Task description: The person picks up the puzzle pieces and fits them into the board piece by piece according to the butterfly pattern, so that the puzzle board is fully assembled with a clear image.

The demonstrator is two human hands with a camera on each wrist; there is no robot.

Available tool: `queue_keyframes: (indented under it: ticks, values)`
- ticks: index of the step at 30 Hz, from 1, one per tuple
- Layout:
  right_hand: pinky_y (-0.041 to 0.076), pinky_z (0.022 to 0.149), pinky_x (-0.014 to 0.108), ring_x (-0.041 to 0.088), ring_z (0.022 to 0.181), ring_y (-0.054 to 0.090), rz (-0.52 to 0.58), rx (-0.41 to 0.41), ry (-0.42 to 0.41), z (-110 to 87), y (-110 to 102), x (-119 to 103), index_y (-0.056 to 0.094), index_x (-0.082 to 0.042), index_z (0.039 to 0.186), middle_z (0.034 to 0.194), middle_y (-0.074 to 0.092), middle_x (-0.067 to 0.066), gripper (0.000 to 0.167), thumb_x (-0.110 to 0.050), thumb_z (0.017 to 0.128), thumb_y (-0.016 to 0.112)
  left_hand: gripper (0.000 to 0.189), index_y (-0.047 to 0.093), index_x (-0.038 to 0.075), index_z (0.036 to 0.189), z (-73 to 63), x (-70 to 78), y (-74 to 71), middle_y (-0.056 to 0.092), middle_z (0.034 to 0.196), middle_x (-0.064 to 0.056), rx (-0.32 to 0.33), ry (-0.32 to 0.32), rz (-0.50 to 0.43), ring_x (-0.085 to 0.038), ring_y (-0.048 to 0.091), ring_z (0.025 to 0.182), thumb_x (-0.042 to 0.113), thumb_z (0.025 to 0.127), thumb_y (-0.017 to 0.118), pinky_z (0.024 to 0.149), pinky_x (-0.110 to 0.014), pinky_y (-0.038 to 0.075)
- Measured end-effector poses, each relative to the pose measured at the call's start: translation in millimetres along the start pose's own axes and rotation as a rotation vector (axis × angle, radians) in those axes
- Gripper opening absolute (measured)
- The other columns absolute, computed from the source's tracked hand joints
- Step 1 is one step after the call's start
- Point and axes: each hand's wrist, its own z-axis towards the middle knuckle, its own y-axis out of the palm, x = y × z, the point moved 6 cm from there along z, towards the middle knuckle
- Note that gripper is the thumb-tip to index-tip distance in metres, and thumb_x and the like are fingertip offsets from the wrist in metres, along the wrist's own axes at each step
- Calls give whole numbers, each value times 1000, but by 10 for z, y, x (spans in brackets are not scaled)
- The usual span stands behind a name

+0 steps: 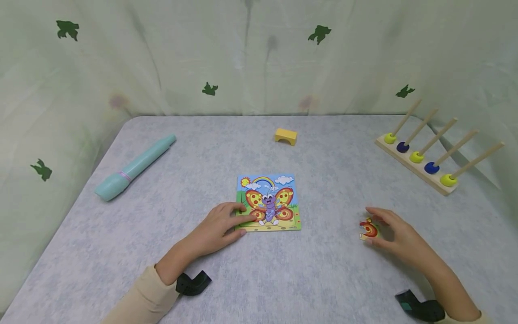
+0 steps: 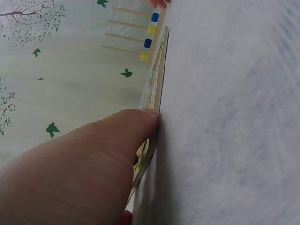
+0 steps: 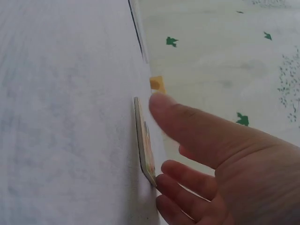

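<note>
A square butterfly picture puzzle (image 1: 270, 202) lies flat in the middle of the table. My left hand (image 1: 218, 225) rests at its left side, fingertips spread over the picture and thumb along the lower edge. In the left wrist view, the thumb (image 2: 140, 122) touches the puzzle's thin wooden edge (image 2: 161, 70). To the right, my right hand (image 1: 398, 231) is around a small puzzle piece (image 1: 369, 228) printed with a red and yellow wing, which shows between thumb and index finger. The right wrist view shows the thumb (image 3: 187, 117) and loosely bent fingers (image 3: 183, 192) spread apart.
At the back right stands a wooden peg rack (image 1: 421, 162) with yellow and blue beads. A yellow arch block (image 1: 285, 136) lies behind the puzzle. A large teal pen-shaped object (image 1: 135, 167) lies at the left. Pale curtains (image 1: 259, 58) with green leaf shapes surround the table.
</note>
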Motion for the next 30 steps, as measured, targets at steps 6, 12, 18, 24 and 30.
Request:
queue_keyframes:
  ticks: [6, 12, 18, 24, 30]
  values:
    - [29, 92, 56, 41, 119, 35, -6, -63, 8, 12, 31, 45, 39, 0, 133, 131, 41, 22, 72, -25, 75, 73, 37, 55, 26, 125, -3, -2, -6, 45, 124, -5, 8, 3, -7, -24, 36, 117, 27, 88, 57, 96, -44, 27]
    - [32, 90, 57, 41, 114, 39, -31, -56, -13, 9, 30, 32, 45, 1, 128, 125, 45, 23, 64, -16, 74, 74, 37, 55, 27, 126, 2, -6, 0, 45, 124, -4, 11, 6, -15, -24, 36, 117, 27, 88, 57, 97, -43, 27]
    - [39, 81, 54, 37, 103, 46, -60, 20, -81, -2, 32, -24, 54, 3, 118, 114, 49, 19, 53, -13, 72, 75, 37, 55, 26, 126, 5, -3, 5, 44, 125, -4, 7, 1, -16, -24, 35, 118, 27, 88, 57, 97, -44, 26]
    - [47, 76, 33, 28, 98, 49, -80, 102, -154, -23, -28, -149, 57, -1, 116, 113, 48, 11, 50, -7, 70, 76, 41, 52, 21, 129, 16, 45, 17, 40, 135, -2, -12, 22, -14, -25, 31, 124, 28, 89, 56, 100, -45, 23]
    - [40, 78, 10, 21, 100, 47, -56, 130, -170, -38, -80, -329, 56, -5, 120, 118, 46, 6, 54, -4, 69, 76, 44, 49, 13, 130, 22, 87, 43, 40, 136, 1, -46, 49, -21, -22, 29, 127, 29, 89, 55, 102, -43, 20]
